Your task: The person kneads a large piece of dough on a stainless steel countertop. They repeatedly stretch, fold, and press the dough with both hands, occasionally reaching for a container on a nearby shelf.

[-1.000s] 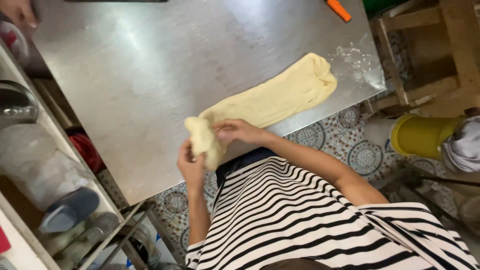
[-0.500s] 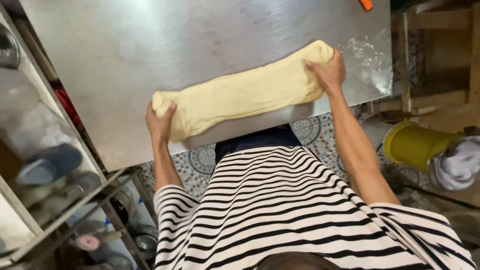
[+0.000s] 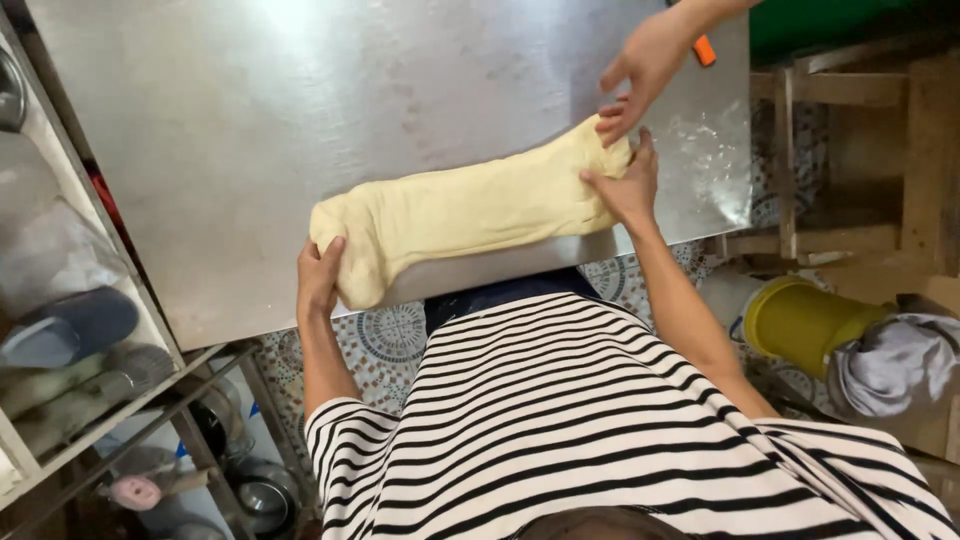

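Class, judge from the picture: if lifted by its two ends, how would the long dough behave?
The dough would probably sag; it drapes softly over the steel table edge near the left hand. It looks fairly heavy, being thick. Probably slightly tacky, clinging at the right hand.
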